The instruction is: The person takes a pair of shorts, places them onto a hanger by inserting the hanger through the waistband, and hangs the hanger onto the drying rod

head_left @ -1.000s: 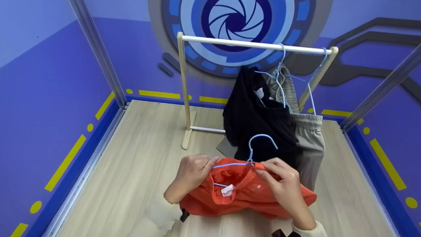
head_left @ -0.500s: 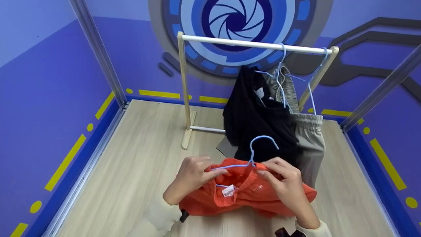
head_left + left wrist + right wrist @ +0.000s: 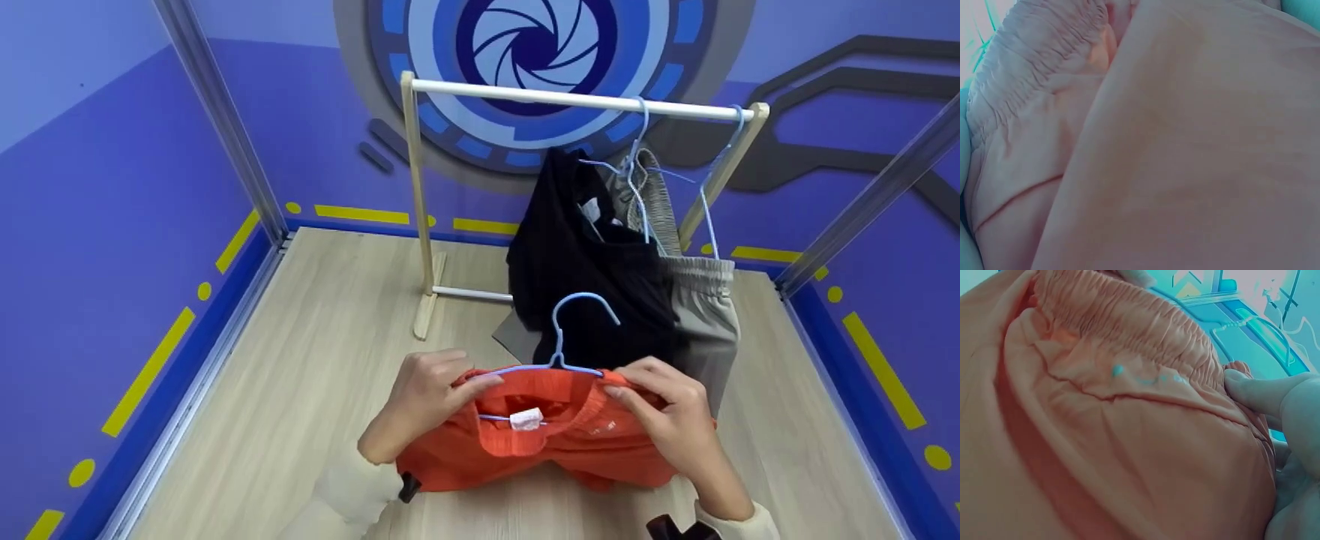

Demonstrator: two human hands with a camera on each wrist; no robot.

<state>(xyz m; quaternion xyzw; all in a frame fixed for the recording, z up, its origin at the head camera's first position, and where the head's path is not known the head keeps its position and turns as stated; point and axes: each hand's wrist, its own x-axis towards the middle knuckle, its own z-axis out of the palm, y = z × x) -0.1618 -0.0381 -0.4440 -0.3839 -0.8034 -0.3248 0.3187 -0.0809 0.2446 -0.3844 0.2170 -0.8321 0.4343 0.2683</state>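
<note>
Orange shorts (image 3: 525, 457) with an elastic waistband and a white label (image 3: 526, 419) hang between both hands over the table. A light blue wire hanger (image 3: 558, 337) runs inside the waistband, its hook pointing up and opening to the right. My left hand (image 3: 431, 397) pinches the waistband's left end, thumb lying along the top edge. At the right end, my right hand (image 3: 667, 409) pinches the waistband between thumb and fingers. The gathered waistband (image 3: 1129, 315) and the right thumb (image 3: 1252, 389) pressing it fill much of the right wrist view. Cloth covers nearly all of the left wrist view.
Behind the hands stands a small rack with a white rail (image 3: 525, 94) and wooden posts. Black pants (image 3: 592, 262) and light grey pants (image 3: 705, 300) hang toward its right end on blue hangers. Blue-purple panels (image 3: 135, 247) enclose the wooden tabletop (image 3: 247, 420).
The hanger has shifted slightly left and up, and more of its right arm shows. The right hand has moved a little right, stretching the waistband wider; the left hand has moved slightly left.
</note>
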